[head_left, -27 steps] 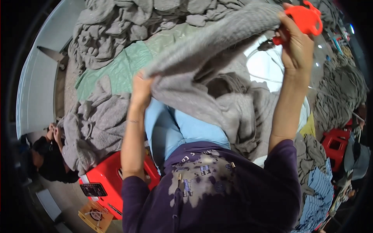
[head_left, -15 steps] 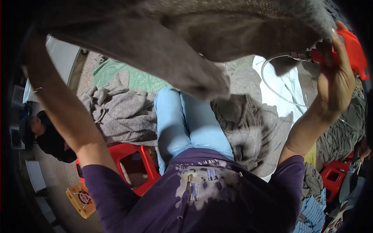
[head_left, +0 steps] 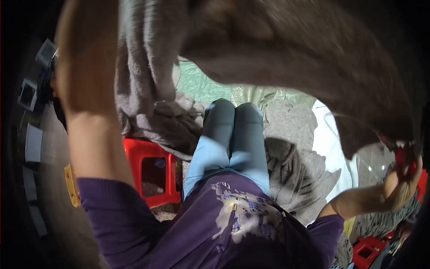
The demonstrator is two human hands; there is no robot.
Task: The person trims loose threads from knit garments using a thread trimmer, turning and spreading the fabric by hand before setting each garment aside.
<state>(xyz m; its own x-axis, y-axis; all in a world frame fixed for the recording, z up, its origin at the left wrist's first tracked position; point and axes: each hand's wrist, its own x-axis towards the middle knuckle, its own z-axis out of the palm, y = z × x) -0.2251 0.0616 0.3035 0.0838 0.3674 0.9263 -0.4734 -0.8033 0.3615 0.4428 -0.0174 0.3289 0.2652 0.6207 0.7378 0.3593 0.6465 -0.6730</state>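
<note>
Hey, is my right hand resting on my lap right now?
No, the right hand is held out to the right, gripping a red tool.

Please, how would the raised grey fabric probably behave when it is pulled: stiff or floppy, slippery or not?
Probably floppy: the grey fabric hangs in a loose, curved drape. It may swing easily, because its lower edge hangs free. Its fuzzy-looking surface suggests it is not very slippery.

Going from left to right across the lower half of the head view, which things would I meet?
Yellow box, large red stool, light-blue trousers, white sheet, right hand.
</note>
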